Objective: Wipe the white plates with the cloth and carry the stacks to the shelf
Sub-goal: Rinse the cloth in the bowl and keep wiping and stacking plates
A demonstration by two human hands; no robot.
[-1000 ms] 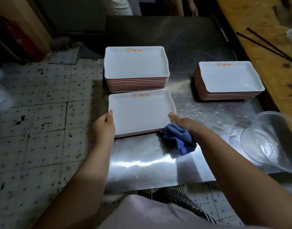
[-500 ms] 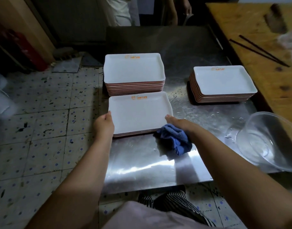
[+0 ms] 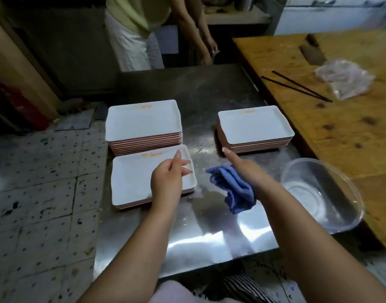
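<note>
We judge the step in hand to be fetching the next plate from the right-hand stack (image 3: 255,127), which sits at the far right of the steel table (image 3: 209,232), well apart from the two piles on the left. Our right hand (image 3: 242,169) reaches toward its near left corner with the forefinger out straight, while the other fingers seem to keep the blue cloth (image 3: 233,189) bunched under the palm; how tightly they curl we cannot tell, since the cloth hides them. Our left hand (image 3: 168,178) hangs over the low near stack (image 3: 152,178), fingers loosely spread and holding nothing. Behind that one stands the tall far-left stack (image 3: 144,125). To do this well, we should take the top plate by two opposite rims, one hand on each, and lift it straight up so that the plates beneath do not slide. Water beads on the steel between the stacks, so wet rims may be slippery. We should keep the cloth tucked clear of the rim we grip, then wipe face and rim before setting the plate squarely on the near pile. A clear bowl (image 3: 319,193) stands just to the right; we should mind our elbow there.
</note>
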